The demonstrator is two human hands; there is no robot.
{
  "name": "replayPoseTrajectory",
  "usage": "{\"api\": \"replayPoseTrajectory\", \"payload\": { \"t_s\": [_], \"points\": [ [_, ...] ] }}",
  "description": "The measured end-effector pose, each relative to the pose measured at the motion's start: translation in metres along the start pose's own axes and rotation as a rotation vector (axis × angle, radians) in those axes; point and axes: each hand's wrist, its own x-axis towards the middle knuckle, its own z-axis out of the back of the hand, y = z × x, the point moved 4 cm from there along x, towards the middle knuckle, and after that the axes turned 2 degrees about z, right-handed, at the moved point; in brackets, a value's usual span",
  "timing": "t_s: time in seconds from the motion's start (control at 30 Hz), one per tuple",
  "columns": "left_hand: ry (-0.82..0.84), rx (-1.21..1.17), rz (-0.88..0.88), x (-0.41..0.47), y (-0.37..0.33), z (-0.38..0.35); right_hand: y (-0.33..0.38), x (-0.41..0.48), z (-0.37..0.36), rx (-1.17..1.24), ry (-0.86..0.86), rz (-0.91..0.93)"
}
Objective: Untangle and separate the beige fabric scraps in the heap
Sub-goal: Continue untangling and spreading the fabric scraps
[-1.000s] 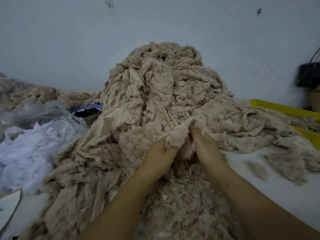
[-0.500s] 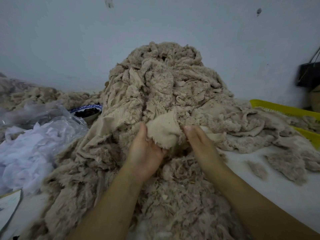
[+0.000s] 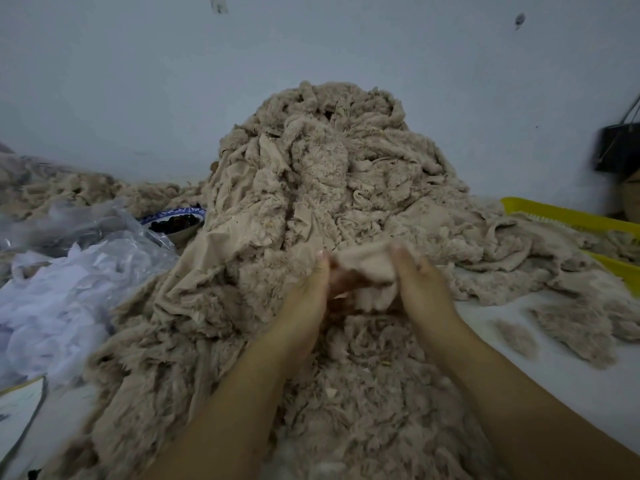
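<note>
Head view: I hold one smooth beige scrap (image 3: 367,268) between both hands, low in front of the heap (image 3: 311,174) and just above the loose fluffy pieces at its foot. My left hand (image 3: 304,306) pinches the scrap's left edge and my right hand (image 3: 426,289) pinches its right edge. My fingers (image 3: 401,259) are clamped on the cloth, thumbs in front, the others hidden behind it. The scrap hangs folded between my palms. The heap rises tall on the white worktop (image 3: 554,375) against the wall. Its right side spills onto a yellow tray (image 3: 568,216). On the left lies a clear bag (image 3: 86,230) over white cloth, with a blue-rimmed bowl (image 3: 173,223) just beside the heap. A black bag (image 3: 620,147) sits at the far right.
</note>
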Motion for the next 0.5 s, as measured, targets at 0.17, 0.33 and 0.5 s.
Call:
{"api": "replayPoseTrajectory", "payload": {
  "t_s": [0.17,0.33,0.5],
  "points": [
    [0.016,-0.061,-0.066,0.004,-0.01,0.011,-0.006,0.014,0.025,0.22,-0.192,-0.196],
    [0.106,0.358,-0.175,-0.005,-0.014,-0.017,-0.004,0.001,-0.01,0.076,0.076,-0.041],
    [-0.049,0.156,-0.163,-0.002,-0.012,-0.004,-0.002,-0.001,-0.014,-0.007,0.167,-0.017]
  ]
}}
